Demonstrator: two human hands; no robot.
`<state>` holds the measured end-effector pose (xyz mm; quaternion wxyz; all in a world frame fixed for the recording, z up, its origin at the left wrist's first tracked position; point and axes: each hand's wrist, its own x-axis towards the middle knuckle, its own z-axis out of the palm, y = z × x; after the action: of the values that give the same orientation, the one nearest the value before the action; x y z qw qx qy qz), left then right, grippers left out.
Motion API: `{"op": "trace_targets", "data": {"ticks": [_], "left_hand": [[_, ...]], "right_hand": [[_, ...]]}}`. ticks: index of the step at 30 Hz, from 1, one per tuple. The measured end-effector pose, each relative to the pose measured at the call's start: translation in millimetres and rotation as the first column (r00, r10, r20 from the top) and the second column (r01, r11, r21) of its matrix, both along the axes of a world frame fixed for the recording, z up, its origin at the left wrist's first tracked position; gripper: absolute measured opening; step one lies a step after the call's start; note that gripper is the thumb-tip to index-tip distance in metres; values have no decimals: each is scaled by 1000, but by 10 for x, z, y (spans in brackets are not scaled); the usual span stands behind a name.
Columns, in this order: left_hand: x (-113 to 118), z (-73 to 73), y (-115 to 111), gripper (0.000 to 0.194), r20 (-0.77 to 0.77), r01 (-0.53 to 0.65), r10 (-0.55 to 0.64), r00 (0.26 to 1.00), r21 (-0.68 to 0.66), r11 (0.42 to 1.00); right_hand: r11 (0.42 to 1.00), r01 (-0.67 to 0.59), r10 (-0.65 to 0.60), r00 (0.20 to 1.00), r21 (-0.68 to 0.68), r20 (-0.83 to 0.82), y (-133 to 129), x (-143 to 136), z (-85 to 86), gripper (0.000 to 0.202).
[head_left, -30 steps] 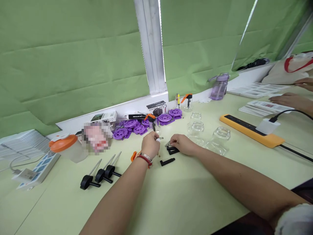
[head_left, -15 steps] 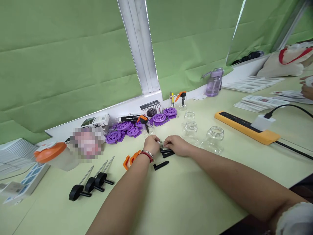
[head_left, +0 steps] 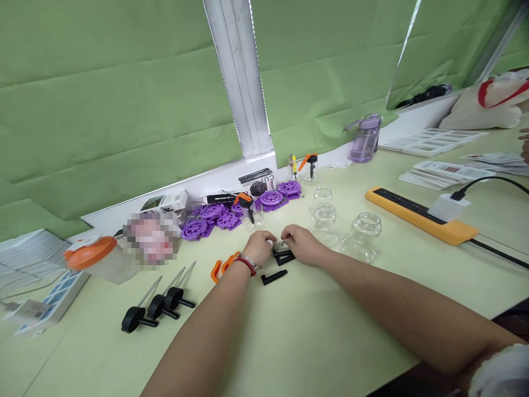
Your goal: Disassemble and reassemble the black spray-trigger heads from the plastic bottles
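A metal coil spring stretches between my hands above the table. My right hand is closed in a pinch on its right end. On the other side, the closed fingers of my left hand hold a small white part at the spring's left end. Right under the spring lie black plastic pieces, partly covered by my right hand. Nearer to me is a separate black L-shaped piece. Orange levers rest to the left, partly behind my left wrist.
Black caps with thin tubes lie at left. Clear jars stand at right, before an orange power strip. Purple wheel-shaped parts and an assembled clear sprayer bottle are behind my hands. Another person's hand shows at far right.
My hands have drawn slightly apart, so more of the spring shows between them. The whole view has shifted a little, and the other person's hand has moved toward the right edge.
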<state>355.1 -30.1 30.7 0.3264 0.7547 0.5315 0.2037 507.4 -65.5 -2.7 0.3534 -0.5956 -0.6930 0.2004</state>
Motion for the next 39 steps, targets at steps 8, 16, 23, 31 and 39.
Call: {"op": "trace_targets", "data": {"ticks": [8,16,23,31,39], "left_hand": [[-815,492,-206,28,29,-75,74,997,41,996],[-2138,643,-651,37,-170,-425,466,868,230,875],[-2571,247,-662,35,-197,-558,599,776,226,798],[-2642,203,-658,33,-120,-546,584,803,247,801],[-2634,138,-650,33,-47,-535,542,839,106,838]], "right_hand": [[994,-65,64,998,88,18,-139,-60,130,15],[870,-481,432,850,109,302,-412,-201,271,12],[869,-493,441,805,34,397,-466,-275,290,20],[896,-440,366,807,57,462,-525,-275,314,18],[965,-102,63,984,241,166,132,-445,587,55]]}}
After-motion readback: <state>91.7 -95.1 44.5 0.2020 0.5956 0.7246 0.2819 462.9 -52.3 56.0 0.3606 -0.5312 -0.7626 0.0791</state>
